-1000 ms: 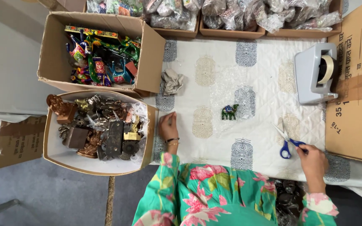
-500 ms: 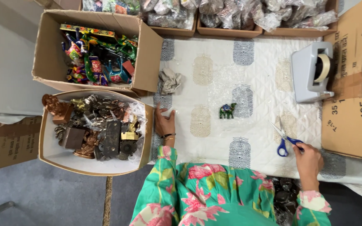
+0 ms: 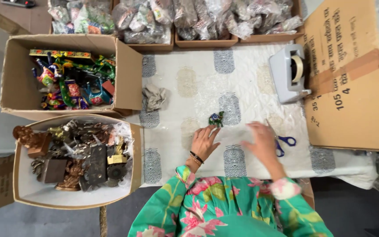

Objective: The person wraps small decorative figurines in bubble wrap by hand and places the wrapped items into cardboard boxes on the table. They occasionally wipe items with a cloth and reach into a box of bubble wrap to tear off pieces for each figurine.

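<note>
A small green and blue animal figurine (image 3: 216, 119) stands on the patterned white cloth (image 3: 185, 87), on a sheet of clear bubble wrap. My left hand (image 3: 203, 142) lies flat on the cloth just below and left of the figurine, fingers spread, holding nothing. My right hand (image 3: 263, 142) hovers open over the cloth right of the figurine, blurred by motion. Blue-handled scissors (image 3: 284, 145) lie on the cloth beside my right hand, partly hidden by it.
A grey tape dispenser (image 3: 288, 73) sits at the upper right beside a large flat cardboard box (image 3: 352, 79). An open box of colourful figurines (image 3: 73, 83) and one of dark metal pieces (image 3: 80, 158) stand at the left. A crumpled grey cloth (image 3: 154, 97) lies nearby. Trays of bagged items (image 3: 207, 19) line the back.
My right hand has let go of the scissors and moved left over the cloth. My left hand moved right, closer to the figurine.
</note>
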